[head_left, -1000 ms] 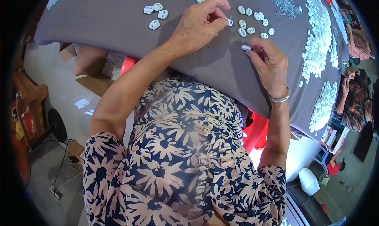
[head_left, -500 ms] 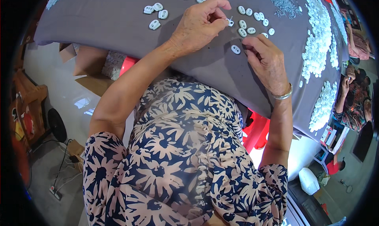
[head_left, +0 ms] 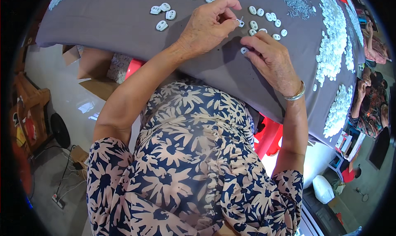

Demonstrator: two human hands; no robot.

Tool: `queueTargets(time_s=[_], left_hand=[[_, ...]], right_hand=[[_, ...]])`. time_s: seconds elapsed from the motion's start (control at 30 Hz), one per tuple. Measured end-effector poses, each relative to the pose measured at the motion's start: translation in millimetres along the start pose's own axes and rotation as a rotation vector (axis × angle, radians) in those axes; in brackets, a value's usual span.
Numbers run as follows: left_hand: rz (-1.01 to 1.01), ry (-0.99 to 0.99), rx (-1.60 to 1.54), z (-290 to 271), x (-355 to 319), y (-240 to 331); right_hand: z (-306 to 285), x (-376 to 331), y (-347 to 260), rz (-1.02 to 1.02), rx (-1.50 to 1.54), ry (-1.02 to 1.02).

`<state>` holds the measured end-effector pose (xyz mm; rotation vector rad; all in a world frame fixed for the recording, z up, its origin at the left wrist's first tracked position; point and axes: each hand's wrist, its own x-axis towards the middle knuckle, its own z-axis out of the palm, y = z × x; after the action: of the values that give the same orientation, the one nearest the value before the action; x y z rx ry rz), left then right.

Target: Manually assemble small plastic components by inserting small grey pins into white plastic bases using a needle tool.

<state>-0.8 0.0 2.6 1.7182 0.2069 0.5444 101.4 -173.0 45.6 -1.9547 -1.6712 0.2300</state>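
Observation:
My left hand (head_left: 210, 25) pinches a small white cord-lock piece (head_left: 241, 24) between thumb and forefinger, above the cloth. A thin grey pin or spring stands up from that piece. Lower and to the right, my right hand (head_left: 270, 58) has its thumb and forefinger around another white cord-lock piece (head_left: 243, 50), partly covered by the fingertips. Just beyond the right hand lie several loose white oval pieces (head_left: 253, 25) with holes. Left of my left hand is a small group of thicker white cord locks (head_left: 161, 25).
A brown-grey cloth (head_left: 123, 25) covers the table. Grey springs (head_left: 295, 3) lie heaped at the far right. Large heaps of white pieces (head_left: 332, 38) run along the right side. A cardboard box (head_left: 95, 63) stands below the table's left edge. Other people (head_left: 369, 100) sit at the right.
My right hand has moved slightly left, and its fingers have come over the single white piece that lay apart. My left hand has kept its place and its hold.

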Motion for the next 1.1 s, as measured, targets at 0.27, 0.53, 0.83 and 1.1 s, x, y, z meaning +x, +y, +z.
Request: queueTargets(time_s=[0.27,0.53,0.83,1.1], left_hand=[[0.001,0.0,-0.014,0.1,-1.0,0.1],[-0.06,-0.018,-0.081,0.9,-0.7,-1.8],[-0.064,-0.005,-0.055,-0.3,-0.5,0.1],[-0.073,-0.034,-0.122,0.5,-2.2,0.8]], right_hand=[[6.2,-4.0,-3.4,0.064,0.032,0.019],[6.7,-2.6,-2.6,0.082,0.022,0.14],[5.8,-15.0,-3.5,0.251,-0.005,0.179],[-6.4,24.2,10.7,0.456,0.456,0.227]])
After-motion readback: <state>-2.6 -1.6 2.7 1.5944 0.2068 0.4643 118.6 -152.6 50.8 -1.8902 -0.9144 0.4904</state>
